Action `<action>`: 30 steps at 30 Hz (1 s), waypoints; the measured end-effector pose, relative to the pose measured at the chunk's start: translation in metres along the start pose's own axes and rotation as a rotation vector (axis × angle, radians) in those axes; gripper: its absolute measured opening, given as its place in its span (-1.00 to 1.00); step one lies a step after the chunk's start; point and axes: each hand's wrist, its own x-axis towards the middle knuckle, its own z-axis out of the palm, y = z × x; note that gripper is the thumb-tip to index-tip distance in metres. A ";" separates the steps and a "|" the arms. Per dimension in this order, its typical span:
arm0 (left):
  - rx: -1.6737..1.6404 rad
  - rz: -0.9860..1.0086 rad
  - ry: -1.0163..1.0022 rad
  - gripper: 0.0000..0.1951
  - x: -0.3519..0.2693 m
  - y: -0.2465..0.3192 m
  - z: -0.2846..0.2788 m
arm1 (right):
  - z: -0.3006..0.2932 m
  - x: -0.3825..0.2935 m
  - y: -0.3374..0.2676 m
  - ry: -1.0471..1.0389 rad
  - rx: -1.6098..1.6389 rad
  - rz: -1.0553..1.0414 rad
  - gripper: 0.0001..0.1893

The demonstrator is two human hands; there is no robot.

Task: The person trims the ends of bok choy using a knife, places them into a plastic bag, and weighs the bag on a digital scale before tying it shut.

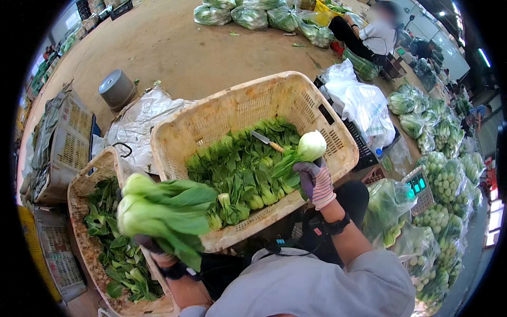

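My left hand, in a dark glove and mostly hidden by leaves, holds several bok choy heads above the gap between two crates. In my right hand, gloved in purple with a striped back, is a single bok choy, its white base up and its leaves hanging left. Below both hands stands a large cream plastic crate with rows of bok choy in it. A knife with a wooden handle lies on those greens, left of my right hand.
A narrower dirty crate with loose leaves stands at the left. Behind it are a grey bucket and white sacking. Bagged vegetables and a lit digital scale are on the right. A person sits at the upper right.
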 end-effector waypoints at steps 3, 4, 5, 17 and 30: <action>-0.027 -0.266 -0.156 -0.42 -0.007 -0.026 0.025 | -0.001 -0.013 -0.017 -0.042 0.408 0.312 -0.66; 0.024 -0.361 -0.197 -0.43 -0.008 -0.039 0.028 | -0.005 -0.011 -0.029 -0.027 0.682 0.625 -0.63; 0.140 -0.448 -0.264 -0.44 -0.013 -0.045 0.022 | -0.003 -0.012 -0.047 -0.015 0.967 0.837 -0.63; 0.746 0.019 -0.949 0.15 -0.040 -0.091 0.141 | -0.017 -0.063 -0.094 -0.334 0.875 0.357 -0.18; -0.144 -0.647 -1.178 0.26 -0.137 -0.136 0.331 | -0.207 -0.128 -0.074 -0.065 0.763 0.424 -0.31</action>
